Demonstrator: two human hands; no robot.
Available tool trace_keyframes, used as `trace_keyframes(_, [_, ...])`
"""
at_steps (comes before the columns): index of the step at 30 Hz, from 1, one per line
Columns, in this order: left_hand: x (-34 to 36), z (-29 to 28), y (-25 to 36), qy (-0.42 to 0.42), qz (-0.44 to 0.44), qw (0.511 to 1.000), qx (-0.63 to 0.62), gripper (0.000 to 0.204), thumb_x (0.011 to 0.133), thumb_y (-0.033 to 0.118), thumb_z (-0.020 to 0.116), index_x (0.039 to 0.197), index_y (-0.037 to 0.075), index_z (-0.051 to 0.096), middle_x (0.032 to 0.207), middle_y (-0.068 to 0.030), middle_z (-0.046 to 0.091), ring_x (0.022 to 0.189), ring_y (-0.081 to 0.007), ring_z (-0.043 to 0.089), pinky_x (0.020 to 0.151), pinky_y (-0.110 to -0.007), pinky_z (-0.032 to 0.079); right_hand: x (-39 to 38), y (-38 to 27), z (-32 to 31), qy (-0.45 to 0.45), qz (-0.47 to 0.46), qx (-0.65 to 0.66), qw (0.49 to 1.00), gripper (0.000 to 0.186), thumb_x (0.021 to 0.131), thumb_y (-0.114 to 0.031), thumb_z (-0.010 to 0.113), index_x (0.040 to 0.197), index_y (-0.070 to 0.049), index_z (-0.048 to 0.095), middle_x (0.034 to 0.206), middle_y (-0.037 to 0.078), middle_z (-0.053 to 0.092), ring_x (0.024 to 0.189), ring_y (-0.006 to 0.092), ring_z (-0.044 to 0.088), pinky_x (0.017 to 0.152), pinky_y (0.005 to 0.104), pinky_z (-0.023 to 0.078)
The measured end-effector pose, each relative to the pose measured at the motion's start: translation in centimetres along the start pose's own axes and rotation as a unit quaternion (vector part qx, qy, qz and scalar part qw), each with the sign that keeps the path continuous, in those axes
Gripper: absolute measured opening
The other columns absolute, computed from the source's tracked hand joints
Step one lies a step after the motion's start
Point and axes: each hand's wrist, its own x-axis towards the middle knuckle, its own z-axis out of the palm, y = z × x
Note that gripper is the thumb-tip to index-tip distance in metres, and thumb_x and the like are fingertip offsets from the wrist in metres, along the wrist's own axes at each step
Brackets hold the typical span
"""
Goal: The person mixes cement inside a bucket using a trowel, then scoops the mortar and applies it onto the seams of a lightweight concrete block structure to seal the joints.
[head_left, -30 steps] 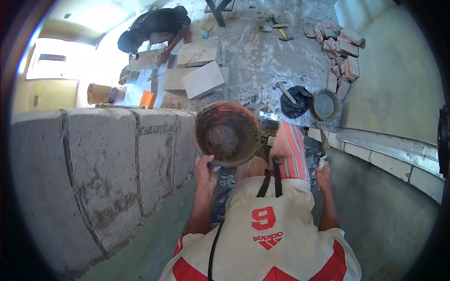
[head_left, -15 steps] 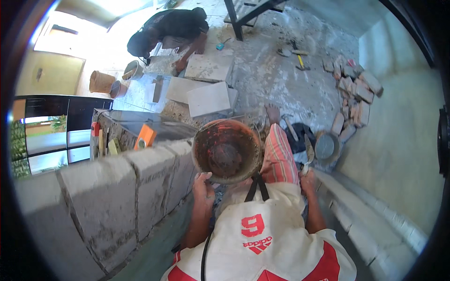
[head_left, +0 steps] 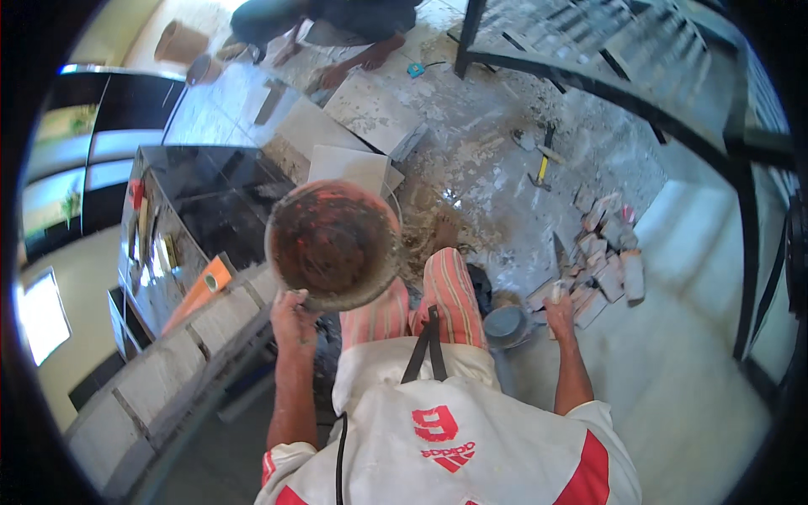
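Note:
My left hand is closed on the near rim of a round bucket. The bucket is tipped so its mud-stained inside with reddish patches shows. It hangs above my left knee, beside the block wall. Out to the right, my right hand is closed round the handle of a trowel, whose narrow grey blade points away from me, in front of broken bricks. A smaller grey bucket stands on the floor between my right knee and that hand.
An orange spirit level leans on the wall. Pale slabs lie ahead, near a crouching co-worker. A yellow-handled hammer and a turquoise tape measure lie on the dusty floor. A dark metal frame stands far right.
My view has turned to the right, bringing more of the metal frame in. The bucket has shifted left with my left hand, and my right hand with the trowel has moved outward, towards the bricks.

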Motion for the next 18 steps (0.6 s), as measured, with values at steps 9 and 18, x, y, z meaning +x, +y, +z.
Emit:
trace_keyframes(9, [-2.4, 2.2, 4.4, 0.069, 0.056, 0.995, -0.04, 0.017, 0.075, 0.004, 0.058, 0.089, 0.01, 0.05, 0.085, -0.0009, 0.055, 0.077, -0.0145, 0.058, 0.062, -0.035, 0.054, 7.0, -11.5, -7.4, 0.031, -0.09, -0.047, 0.994, 0.033, 0.076, -0.017, 0.068, 0.099, 0.002, 0.053, 0.087, 0.017, 0.059, 0.081, 0.0294, 0.057, 0.075, 0.04, 0.044])
trace_keyframes(18, [-0.2, 6.7, 4.2, 0.072, 0.021, 0.986, -0.152, 0.019, 0.074, 0.002, 0.06, 0.091, 0.009, 0.055, 0.084, -0.0002, 0.056, 0.074, -0.0116, 0.057, 0.055, -0.03, 0.052, 4.3, -20.9, -2.2, -0.113, -0.13, -0.088, 0.981, 0.036, 0.076, -0.024, 0.071, 0.095, 0.001, 0.051, 0.076, 0.013, 0.059, 0.062, 0.0228, 0.059, 0.055, 0.0366, 0.047])
